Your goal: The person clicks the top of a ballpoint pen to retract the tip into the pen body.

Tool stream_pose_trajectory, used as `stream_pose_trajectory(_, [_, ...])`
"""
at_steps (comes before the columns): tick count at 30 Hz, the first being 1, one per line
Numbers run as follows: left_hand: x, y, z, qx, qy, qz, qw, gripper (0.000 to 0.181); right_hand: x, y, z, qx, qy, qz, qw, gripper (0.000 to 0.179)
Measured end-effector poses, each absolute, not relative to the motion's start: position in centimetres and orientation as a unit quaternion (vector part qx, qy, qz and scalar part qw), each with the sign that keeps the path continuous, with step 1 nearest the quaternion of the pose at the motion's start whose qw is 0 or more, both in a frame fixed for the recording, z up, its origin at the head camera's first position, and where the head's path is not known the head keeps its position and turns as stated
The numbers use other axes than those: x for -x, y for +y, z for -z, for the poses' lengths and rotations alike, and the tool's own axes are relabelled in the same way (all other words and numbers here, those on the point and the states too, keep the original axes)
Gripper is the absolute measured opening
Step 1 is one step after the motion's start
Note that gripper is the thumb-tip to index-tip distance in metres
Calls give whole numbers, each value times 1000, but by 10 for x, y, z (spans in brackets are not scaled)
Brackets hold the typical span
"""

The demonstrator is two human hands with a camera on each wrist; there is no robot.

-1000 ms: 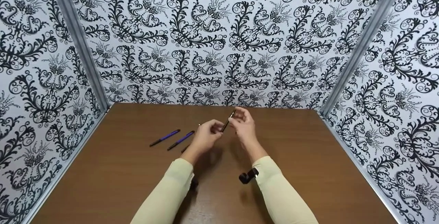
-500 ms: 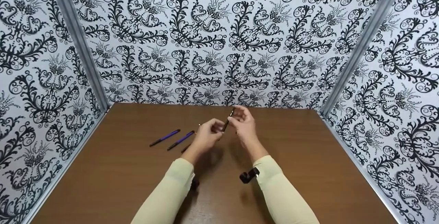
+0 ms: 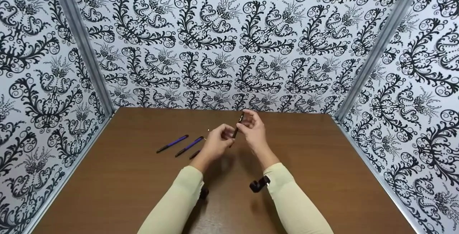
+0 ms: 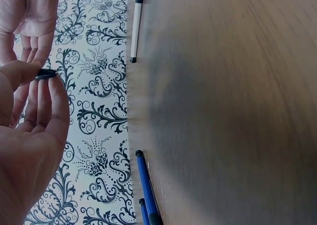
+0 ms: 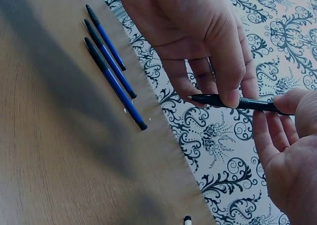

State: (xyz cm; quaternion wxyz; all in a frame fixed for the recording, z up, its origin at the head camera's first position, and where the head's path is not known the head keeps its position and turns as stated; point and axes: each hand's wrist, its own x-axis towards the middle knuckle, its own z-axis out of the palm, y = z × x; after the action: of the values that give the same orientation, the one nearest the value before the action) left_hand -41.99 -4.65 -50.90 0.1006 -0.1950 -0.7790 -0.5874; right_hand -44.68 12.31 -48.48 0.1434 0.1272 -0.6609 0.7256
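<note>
A black pen (image 3: 235,133) is held up slanted between both hands over the far part of the table. My left hand (image 3: 216,141) pinches it near its writing end, and the bare tip pokes out past the fingers in the right wrist view. With thumb and fingers, my right hand (image 3: 254,130) holds the other end. In the left wrist view only a short dark piece of the pen (image 4: 46,74) shows at the left fingers. Three blue pens with black ends lie side by side left of the hands, the nearest blue pen (image 5: 115,82) being partly hidden by my left arm in the head view.
A white pen (image 4: 136,29) with black ends lies on the brown table (image 3: 308,162). Small white bits (image 5: 149,119) lie near the blue pens. Patterned walls (image 3: 215,47) enclose the table's back and sides. A black wrist mount (image 3: 259,184) sits at the right sleeve.
The right hand has shifted slightly left, and the black pen stands a little steeper. Its lower end now shows below the left fingers. The blue pens have stayed in place.
</note>
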Motion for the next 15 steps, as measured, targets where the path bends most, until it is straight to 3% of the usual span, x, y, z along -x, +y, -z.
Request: stream_pose_trajectory(15, [418,-46,507,194,-772,597,105,26,446,122,483,-130,-673,-712,152,56])
